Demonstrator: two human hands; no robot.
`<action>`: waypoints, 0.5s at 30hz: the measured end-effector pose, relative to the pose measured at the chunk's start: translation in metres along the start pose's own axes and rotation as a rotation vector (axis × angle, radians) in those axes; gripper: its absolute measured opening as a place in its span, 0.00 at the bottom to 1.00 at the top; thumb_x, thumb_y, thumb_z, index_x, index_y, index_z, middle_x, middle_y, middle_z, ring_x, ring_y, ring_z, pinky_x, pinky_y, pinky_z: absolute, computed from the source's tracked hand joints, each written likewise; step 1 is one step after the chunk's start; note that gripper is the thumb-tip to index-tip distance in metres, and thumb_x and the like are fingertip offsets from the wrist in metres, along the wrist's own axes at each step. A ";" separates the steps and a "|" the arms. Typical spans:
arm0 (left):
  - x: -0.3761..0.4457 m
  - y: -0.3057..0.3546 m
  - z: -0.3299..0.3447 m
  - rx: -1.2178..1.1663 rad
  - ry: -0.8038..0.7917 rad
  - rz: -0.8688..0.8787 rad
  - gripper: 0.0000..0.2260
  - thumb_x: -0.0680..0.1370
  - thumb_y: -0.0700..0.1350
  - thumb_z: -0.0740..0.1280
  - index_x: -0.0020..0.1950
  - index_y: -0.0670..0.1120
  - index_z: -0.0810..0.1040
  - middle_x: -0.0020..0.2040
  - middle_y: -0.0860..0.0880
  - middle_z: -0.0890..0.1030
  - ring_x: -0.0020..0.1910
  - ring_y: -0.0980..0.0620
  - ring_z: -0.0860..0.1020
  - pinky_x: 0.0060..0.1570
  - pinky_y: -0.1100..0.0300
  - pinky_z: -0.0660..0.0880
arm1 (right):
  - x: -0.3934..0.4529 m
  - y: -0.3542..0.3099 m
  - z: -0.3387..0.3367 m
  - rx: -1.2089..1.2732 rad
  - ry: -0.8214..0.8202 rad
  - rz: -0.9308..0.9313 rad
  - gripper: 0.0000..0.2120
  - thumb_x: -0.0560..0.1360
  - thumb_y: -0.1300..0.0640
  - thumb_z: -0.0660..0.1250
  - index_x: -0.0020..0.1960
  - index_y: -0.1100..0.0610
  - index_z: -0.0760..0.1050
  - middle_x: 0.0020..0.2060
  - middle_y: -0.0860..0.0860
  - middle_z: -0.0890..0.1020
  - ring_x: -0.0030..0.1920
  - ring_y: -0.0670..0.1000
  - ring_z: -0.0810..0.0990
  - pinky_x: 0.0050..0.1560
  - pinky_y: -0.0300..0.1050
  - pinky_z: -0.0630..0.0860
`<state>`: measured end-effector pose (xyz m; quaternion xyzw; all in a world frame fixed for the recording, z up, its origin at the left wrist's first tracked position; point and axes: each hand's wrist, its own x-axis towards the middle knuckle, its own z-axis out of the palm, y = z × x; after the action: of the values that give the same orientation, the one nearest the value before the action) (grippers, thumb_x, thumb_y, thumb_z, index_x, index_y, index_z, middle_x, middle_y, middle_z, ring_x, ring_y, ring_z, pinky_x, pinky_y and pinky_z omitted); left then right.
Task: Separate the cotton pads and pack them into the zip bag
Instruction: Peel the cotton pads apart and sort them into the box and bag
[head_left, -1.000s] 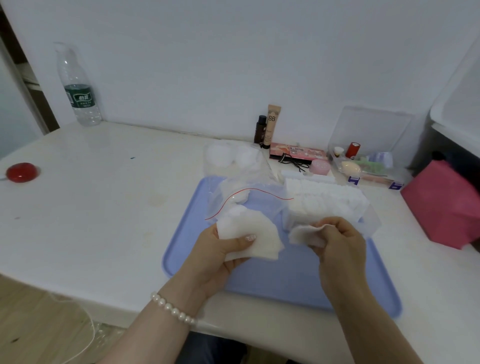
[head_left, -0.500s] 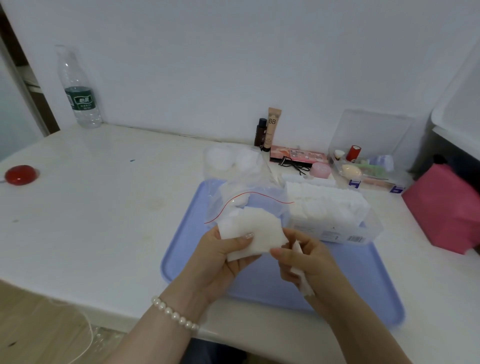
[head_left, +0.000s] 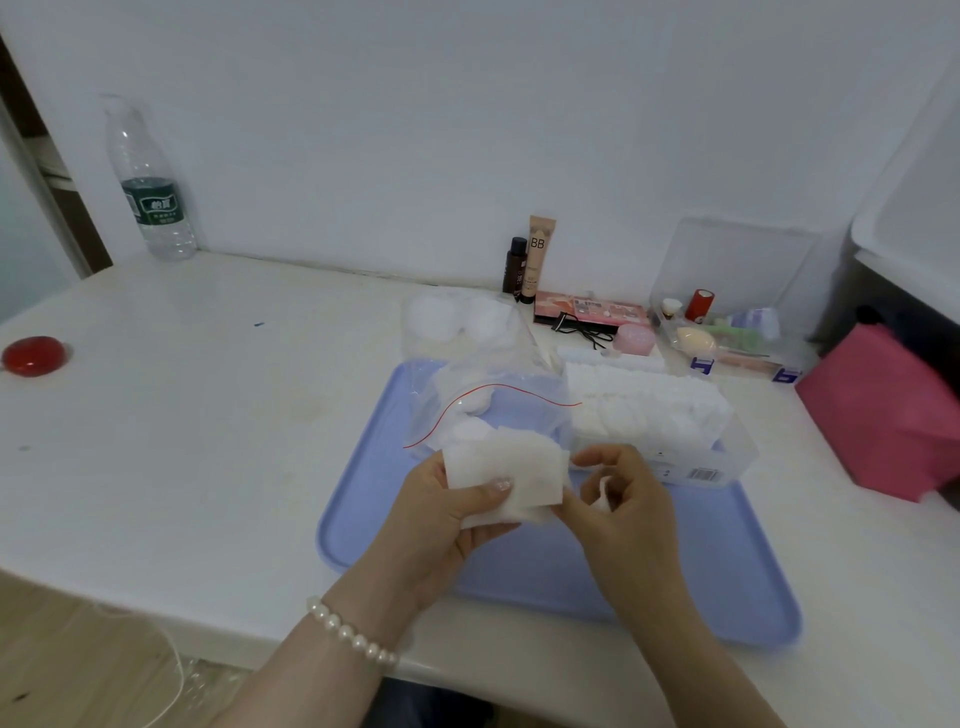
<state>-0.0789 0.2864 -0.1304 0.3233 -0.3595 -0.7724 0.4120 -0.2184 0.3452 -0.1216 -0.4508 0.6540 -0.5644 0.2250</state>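
Cotton pads (head_left: 506, 475), small stack, held over blue tray (head_left: 675, 587) in left hand (head_left: 441, 514), thumb pressing on top, fingers curled under. Right hand (head_left: 623, 512) touches stack's right edge w/ thumb, fingers curled round a separate pad (head_left: 604, 496). Zip bag (head_left: 483, 410) w/ red seal lies just behind, some pads inside. Clear box of pads (head_left: 660, 421) sits right of bag.

Over the blue tray (head_left: 519, 571), the left hand (head_left: 441, 514) grips cotton pads (head_left: 506, 478); the right hand (head_left: 623, 499) pinches another pad (head_left: 603, 493).
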 end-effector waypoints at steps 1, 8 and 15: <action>0.000 -0.001 0.000 0.008 0.004 0.001 0.15 0.74 0.29 0.64 0.60 0.36 0.75 0.48 0.42 0.83 0.43 0.48 0.83 0.35 0.59 0.80 | -0.002 0.000 0.001 -0.048 0.036 -0.037 0.13 0.65 0.62 0.76 0.40 0.52 0.72 0.27 0.51 0.68 0.26 0.44 0.64 0.27 0.33 0.62; 0.001 -0.005 -0.001 0.080 -0.002 0.017 0.15 0.74 0.28 0.63 0.60 0.36 0.75 0.51 0.39 0.83 0.46 0.46 0.82 0.39 0.57 0.81 | -0.003 0.006 0.006 -0.222 0.000 -0.239 0.22 0.64 0.66 0.75 0.31 0.40 0.72 0.30 0.37 0.77 0.31 0.40 0.73 0.32 0.28 0.66; 0.001 -0.007 -0.005 0.214 0.013 0.078 0.25 0.63 0.36 0.72 0.60 0.37 0.75 0.54 0.38 0.82 0.52 0.41 0.82 0.42 0.54 0.81 | 0.010 -0.017 -0.002 0.329 -0.212 0.448 0.22 0.70 0.48 0.68 0.37 0.69 0.77 0.21 0.55 0.70 0.18 0.48 0.64 0.19 0.34 0.59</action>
<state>-0.0782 0.2868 -0.1394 0.3562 -0.4495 -0.7107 0.4074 -0.2188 0.3383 -0.1028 -0.3093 0.6098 -0.5486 0.4812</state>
